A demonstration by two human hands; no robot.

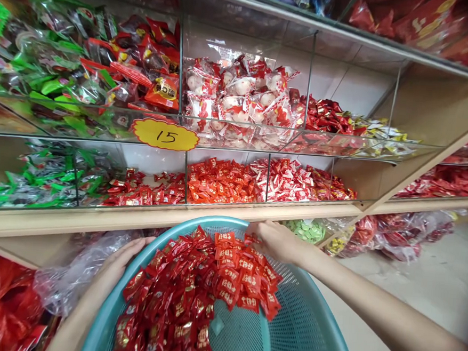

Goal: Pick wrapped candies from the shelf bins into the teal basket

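**Head view: teal basket of red candies held up to the shelf**

Head camera looks down on the teal mesh basket [287, 329] that I hold in both hands against the front edge of the wooden shelf [94, 222]. A heap of red-wrapped candies [197, 296] with gold print lies inside it, piled toward my left side and the far rim, while the mesh on the right is bare.

My left hand [121, 261] lies on the outside of the basket's left rim, its fingers [135, 246] pressed together and curved along the edge. My right hand [279, 242] is at the far rim, just beside the topmost candies; its fingers are bent down over the rim and mostly hidden, so I cannot tell whether they pinch anything.

Just beyond the basket, the lower shelf's glass-fronted compartments hold green-wrapped sweets [45, 181], dark red ones, bright orange-red ones [221, 181] and red-and-white ones [287, 179]. On the upper shelf a yellow price tag [164, 135] reads 15, with white round sweets in clear wrappers [239, 98] behind it to the right.

Below the shelf, clear plastic bags [70, 276] sit near my left wrist, and bags of red and pale green sweets [306, 230] lie on the floor to the right.
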